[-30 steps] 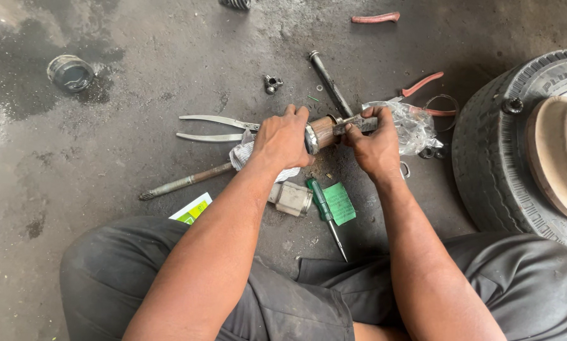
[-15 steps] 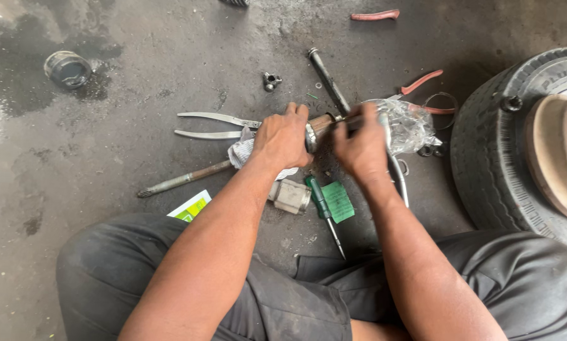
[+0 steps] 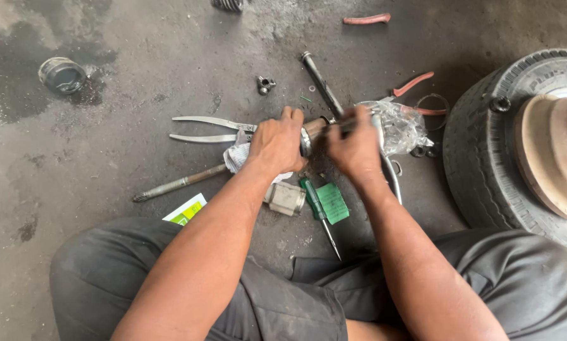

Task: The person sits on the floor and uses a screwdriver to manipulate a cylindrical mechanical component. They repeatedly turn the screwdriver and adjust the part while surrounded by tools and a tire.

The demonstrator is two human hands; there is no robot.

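A worn rubber tyre (image 3: pixel 485 151) with a rusty, disc-shaped drum (image 3: pixel 552 158) in its middle lies at the right on the stained concrete floor (image 3: pixel 106 164). The person sits on the floor in dark grey trousers, both bare forearms reaching forward.

The left hand (image 3: pixel 276 144) is closed around the thick end of a metal shaft joint (image 3: pixel 313 129), fingers curled over the top, with a crumpled whitish rag (image 3: pixel 238 156) under the palm. The right hand (image 3: pixel 354 146) is clamped on the same part from the other side, fingers folded tight and blurred; what exactly they pinch cannot be told. The joint sits between the two hands, just above the floor, beside a crinkled clear plastic bag (image 3: pixel 403 126).

A long grey steel rod (image 3: pixel 179 184) runs out to the left beneath the left wrist. Smooth silver pliers (image 3: pixel 211 129) lie open-handled beyond it. A dark ribbed shaft (image 3: pixel 321 82) points away. A green-handled screwdriver (image 3: pixel 321 215) lies across a green card (image 3: pixel 334 202), next to a small cylindrical metal piece (image 3: pixel 286 198). Red-handled pliers (image 3: pixel 413 85) rest near the tyre.
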